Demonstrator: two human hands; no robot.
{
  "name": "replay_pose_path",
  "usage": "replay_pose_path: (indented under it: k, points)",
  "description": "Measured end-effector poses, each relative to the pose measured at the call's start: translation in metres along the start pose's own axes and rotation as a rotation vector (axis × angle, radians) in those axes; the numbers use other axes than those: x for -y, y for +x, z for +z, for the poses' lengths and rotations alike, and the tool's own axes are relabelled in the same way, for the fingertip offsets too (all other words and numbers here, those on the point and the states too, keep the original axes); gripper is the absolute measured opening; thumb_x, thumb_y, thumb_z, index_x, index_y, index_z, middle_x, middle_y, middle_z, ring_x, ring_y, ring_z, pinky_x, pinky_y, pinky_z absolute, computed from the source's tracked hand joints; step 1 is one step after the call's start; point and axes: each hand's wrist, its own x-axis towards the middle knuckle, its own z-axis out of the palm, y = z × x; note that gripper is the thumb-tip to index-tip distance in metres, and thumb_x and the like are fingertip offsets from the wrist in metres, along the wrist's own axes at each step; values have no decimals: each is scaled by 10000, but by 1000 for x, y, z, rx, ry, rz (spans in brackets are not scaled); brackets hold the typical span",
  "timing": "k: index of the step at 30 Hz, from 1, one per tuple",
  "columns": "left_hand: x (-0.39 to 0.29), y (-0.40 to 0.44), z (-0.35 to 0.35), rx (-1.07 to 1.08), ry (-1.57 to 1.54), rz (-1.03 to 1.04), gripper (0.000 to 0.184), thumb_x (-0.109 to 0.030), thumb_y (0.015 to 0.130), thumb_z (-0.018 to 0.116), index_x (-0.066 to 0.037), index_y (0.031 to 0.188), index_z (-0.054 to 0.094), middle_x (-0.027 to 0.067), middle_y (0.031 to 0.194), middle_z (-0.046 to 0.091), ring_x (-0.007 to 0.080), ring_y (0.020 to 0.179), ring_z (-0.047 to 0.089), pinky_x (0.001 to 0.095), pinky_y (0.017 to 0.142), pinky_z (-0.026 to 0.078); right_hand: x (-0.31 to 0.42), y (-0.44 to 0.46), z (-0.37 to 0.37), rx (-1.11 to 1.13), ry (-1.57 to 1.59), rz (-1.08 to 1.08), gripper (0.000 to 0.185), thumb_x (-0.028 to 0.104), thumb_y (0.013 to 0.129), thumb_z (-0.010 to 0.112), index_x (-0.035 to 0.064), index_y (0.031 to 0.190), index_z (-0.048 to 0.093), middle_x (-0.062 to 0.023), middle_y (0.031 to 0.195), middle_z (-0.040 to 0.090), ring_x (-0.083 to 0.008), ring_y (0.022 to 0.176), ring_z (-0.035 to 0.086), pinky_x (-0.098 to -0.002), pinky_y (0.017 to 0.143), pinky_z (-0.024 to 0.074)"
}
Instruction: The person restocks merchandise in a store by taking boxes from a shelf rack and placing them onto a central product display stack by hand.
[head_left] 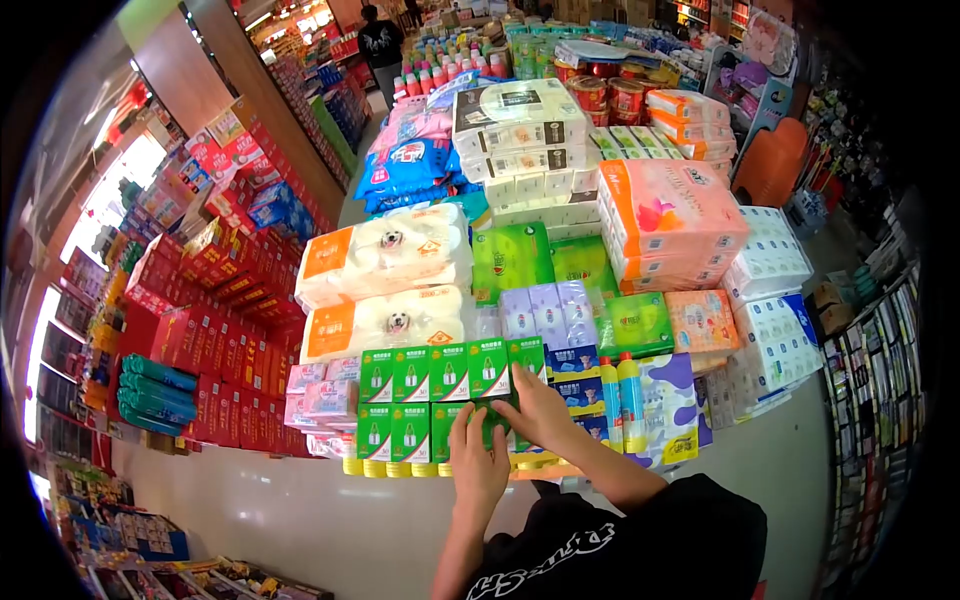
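Small green boxes [411, 375] with white fronts lie in two rows at the near edge of a heaped display. My left hand [480, 460] rests over the lower row, its fingers on a green box. Just to its right, my right hand [535, 408] reaches over the right end of the rows, its fingers bent on the green boxes there. The hands are close together and cover parts of several boxes. What lies under the fingers is partly hidden. Yellow caps [398, 469] show below the lower row.
Tissue packs with a dog picture [385, 250] stand behind the boxes. Yellow bottles [630, 405] and a purple-and-white pack [668, 400] are at the right. Red boxes [215, 365] are stacked across the aisle at left. A person [380, 50] stands far back.
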Motion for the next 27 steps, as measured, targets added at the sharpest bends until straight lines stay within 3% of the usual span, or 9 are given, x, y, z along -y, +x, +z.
replay_pose_path:
  k: [1, 4, 5, 8, 12, 16, 19, 22, 27]
  points:
    - [3, -8, -6, -9, -12, 2, 367, -89, 923, 663, 50, 1251, 573, 280, 1329, 538, 453, 1190, 551, 493, 979, 476, 9, -5, -1, -6, -30, 17, 658, 317, 911, 701, -77, 1376, 454, -259, 1356, 548, -423, 1115, 614, -454, 885, 530]
    - [14, -41, -26, -44, -47, 12, 365, -76, 924, 660, 44, 1258, 570, 268, 1311, 550, 445, 1191, 551, 487, 990, 470, 37, -24, 5, -175, -55, -102, 692, 315, 906, 710, -72, 1410, 436, -254, 1410, 501, -390, 1027, 656, -429, 820, 553]
    - [18, -54, -36, -61, -58, 20, 366, -70, 925, 657, 42, 1261, 567, 264, 1304, 553, 442, 1192, 551, 484, 992, 469, 51, -35, 7, -142, -7, -97, 705, 291, 903, 721, -71, 1429, 423, -253, 1392, 519, -322, 900, 680, -384, 726, 563]
    - [32, -97, -71, -121, -57, 18, 368, -48, 923, 652, 39, 1268, 560, 259, 1289, 559, 434, 1193, 553, 479, 994, 467, 88, -71, 32, -119, 129, -234, 703, 267, 897, 727, -74, 1431, 424, -243, 1382, 532, -266, 799, 661, -352, 660, 552]
    - [53, -169, -131, -229, -37, -24, 352, -10, 910, 651, 25, 1250, 565, 219, 1256, 587, 384, 1148, 574, 435, 959, 478, 149, -130, 82, 52, 228, -345, 680, 247, 889, 727, -30, 1441, 441, -216, 1361, 557, -282, 789, 645, -359, 720, 555]
    - [79, -258, -199, -286, -30, -117, 342, -12, 908, 656, 25, 1237, 570, 208, 1237, 597, 371, 1122, 593, 427, 937, 490, 217, -198, 144, 281, 299, -334, 568, 240, 903, 700, 3, 1388, 522, -213, 1316, 600, -295, 900, 676, -382, 756, 560]
    - [98, -320, -253, -367, 17, -214, 335, -22, 908, 660, 21, 1228, 573, 206, 1237, 598, 379, 1122, 600, 429, 939, 496, 257, -242, 205, 376, 254, -522, 409, 202, 931, 619, 9, 1292, 602, -186, 1217, 658, -340, 933, 667, -414, 812, 542]
    - [107, -390, -299, -503, 89, -318, 319, -21, 897, 668, 16, 1202, 582, 196, 1219, 608, 356, 1123, 600, 420, 951, 490, 304, -286, 251, 622, 321, -712, 298, 135, 920, 579, 43, 1187, 675, -146, 1106, 704, -336, 958, 667, -423, 836, 536]
    - [112, -501, -367, -769, 164, -579, 267, -29, 872, 686, 14, 1116, 586, 202, 1198, 612, 379, 1129, 592, 434, 969, 482, 389, -360, 331, 928, 302, -1017, 271, 85, 885, 572, 70, 1124, 698, -116, 1017, 712, -335, 929, 660, -434, 814, 533]
